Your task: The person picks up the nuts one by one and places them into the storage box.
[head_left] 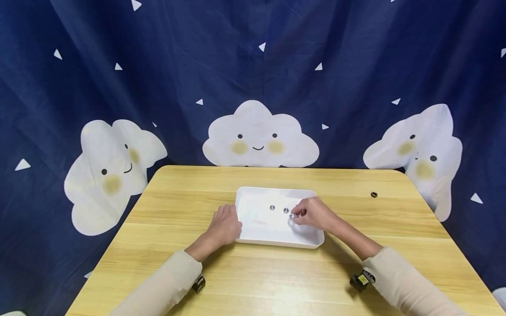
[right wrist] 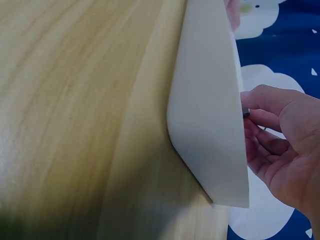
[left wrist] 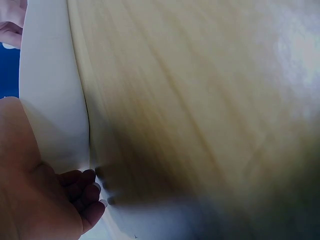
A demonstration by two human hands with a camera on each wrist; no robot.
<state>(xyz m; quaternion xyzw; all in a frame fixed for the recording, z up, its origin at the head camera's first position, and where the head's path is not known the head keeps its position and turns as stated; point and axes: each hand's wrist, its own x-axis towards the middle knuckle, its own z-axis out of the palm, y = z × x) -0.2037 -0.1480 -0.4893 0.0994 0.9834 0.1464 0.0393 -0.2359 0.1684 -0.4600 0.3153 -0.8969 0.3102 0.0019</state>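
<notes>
A shallow white tray [head_left: 261, 237] lies on the wooden table. My left hand [head_left: 224, 226] holds its left side; the left wrist view has the fingers [left wrist: 90, 200] curled by the outer wall with the thumb side over the rim. Above the tray's right half, my right hand [head_left: 314, 213] pinches a silver hex nut [head_left: 292, 216] between thumb and fingertips. In the right wrist view only the edge of that nut [right wrist: 245, 113] shows past the tray wall. Two more nuts lie inside the tray, one nut [head_left: 286, 210] close to the pinched one and another nut [head_left: 272, 207] farther left.
A dark nut-like ring [head_left: 374, 194] lies on the table [head_left: 276, 281] at the back right. Behind the table's far edge hangs a blue curtain [head_left: 261, 79] with clouds. Each forearm wears a small black wrist device [head_left: 359, 282].
</notes>
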